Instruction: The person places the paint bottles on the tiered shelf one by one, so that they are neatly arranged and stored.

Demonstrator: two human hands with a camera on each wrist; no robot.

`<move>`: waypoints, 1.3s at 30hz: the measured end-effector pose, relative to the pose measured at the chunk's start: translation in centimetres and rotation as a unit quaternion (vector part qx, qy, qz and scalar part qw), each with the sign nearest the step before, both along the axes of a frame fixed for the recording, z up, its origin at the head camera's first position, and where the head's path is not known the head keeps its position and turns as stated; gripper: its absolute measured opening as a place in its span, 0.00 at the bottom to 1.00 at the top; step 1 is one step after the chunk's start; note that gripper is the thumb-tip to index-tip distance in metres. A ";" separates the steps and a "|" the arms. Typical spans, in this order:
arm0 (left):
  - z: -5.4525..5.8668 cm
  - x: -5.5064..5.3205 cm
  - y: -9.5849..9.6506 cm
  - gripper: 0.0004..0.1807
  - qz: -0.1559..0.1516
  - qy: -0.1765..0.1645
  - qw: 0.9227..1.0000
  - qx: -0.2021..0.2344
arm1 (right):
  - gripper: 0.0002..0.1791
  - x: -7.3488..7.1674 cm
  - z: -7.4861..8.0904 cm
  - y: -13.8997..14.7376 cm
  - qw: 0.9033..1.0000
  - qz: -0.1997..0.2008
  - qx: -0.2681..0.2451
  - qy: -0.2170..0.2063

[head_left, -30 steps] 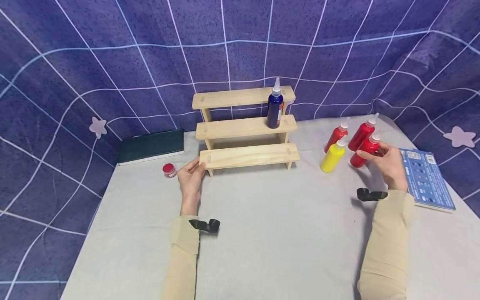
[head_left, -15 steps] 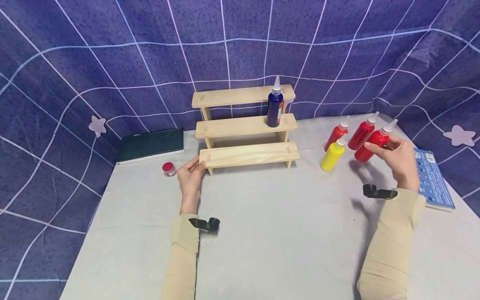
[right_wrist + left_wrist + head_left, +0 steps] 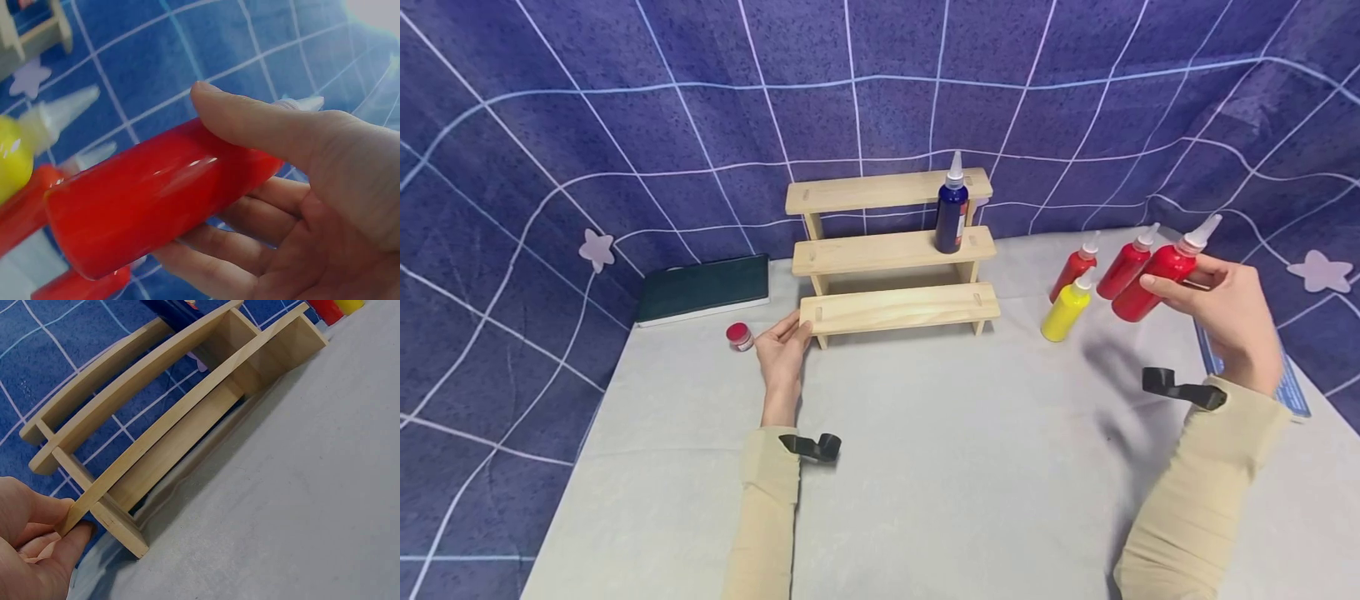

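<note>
My right hand (image 3: 1236, 321) holds a red squeeze bottle (image 3: 1156, 282) off the table, its white nozzle tilted up to the right. In the right wrist view, thumb and fingers wrap around the red bottle (image 3: 162, 194). My left hand (image 3: 781, 357) pinches the left end of the lowest step of a three-step wooden shelf (image 3: 898, 308); the left wrist view shows thumb and fingers on that board (image 3: 169, 428). A dark blue bottle (image 3: 951, 218) stands upright at the right of the middle step. Near the right hand stand a yellow bottle (image 3: 1066, 312) and two red bottles (image 3: 1073, 272).
Left of the shelf lies a dark green book (image 3: 703, 290), with a small red-lidded jar (image 3: 740, 337) near the left hand. A blue book (image 3: 1292, 387) lies partly hidden under the right arm. Behind the table (image 3: 940, 467) hangs a blue curtain (image 3: 700, 133).
My right hand has lifted the red bottle off the table, moved it to the right and tilted it. The left hand has stayed on the shelf's end.
</note>
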State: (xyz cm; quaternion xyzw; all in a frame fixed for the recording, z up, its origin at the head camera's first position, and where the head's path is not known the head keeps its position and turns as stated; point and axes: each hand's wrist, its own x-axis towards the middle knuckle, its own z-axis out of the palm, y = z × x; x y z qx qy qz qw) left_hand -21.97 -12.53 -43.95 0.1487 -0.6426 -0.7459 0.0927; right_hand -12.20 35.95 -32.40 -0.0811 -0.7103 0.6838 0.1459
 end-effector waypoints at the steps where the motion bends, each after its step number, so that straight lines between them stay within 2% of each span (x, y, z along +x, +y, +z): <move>1: 0.0 0.0 0.0 0.21 0.000 0.001 1.000 0.003 | 0.17 0.1 0.2 -0.2 1.000 0.005 -0.003 0.002; 7: 0.0 0.0 -0.1 0.21 -0.002 0.000 1.000 0.012 | 0.16 0.4 1.5 -1.8 0.999 0.023 0.037 0.002; 14: 0.1 0.0 -0.1 0.21 0.004 -0.004 1.000 0.015 | 0.14 0.2 2.3 -4.5 0.996 0.078 0.039 0.028; 22: 0.2 0.0 -0.1 0.21 0.007 0.001 1.000 0.023 | 0.16 -0.8 2.2 -7.0 0.988 0.098 0.123 0.015; 27: 0.1 0.0 -0.2 0.20 0.006 0.006 1.000 0.011 | 0.14 -1.3 2.2 -8.9 0.974 0.102 0.204 -0.009; 29: 0.0 0.0 -0.2 0.20 0.006 0.004 1.000 0.008 | 0.17 -1.4 2.2 -9.6 0.970 0.106 0.219 -0.017; 33: 0.0 0.1 -0.2 0.20 0.005 0.001 1.000 0.008 | 0.21 -2.1 1.8 -11.0 0.967 0.136 0.214 -0.019; 36: -0.1 0.1 -0.2 0.20 0.007 0.005 1.000 0.011 | 0.20 -3.0 1.4 -12.0 0.965 0.159 0.208 -0.011; 39: -0.2 0.0 -0.2 0.20 0.010 0.010 1.000 0.014 | 0.23 -4.0 1.3 -13.3 0.963 0.164 0.215 -0.010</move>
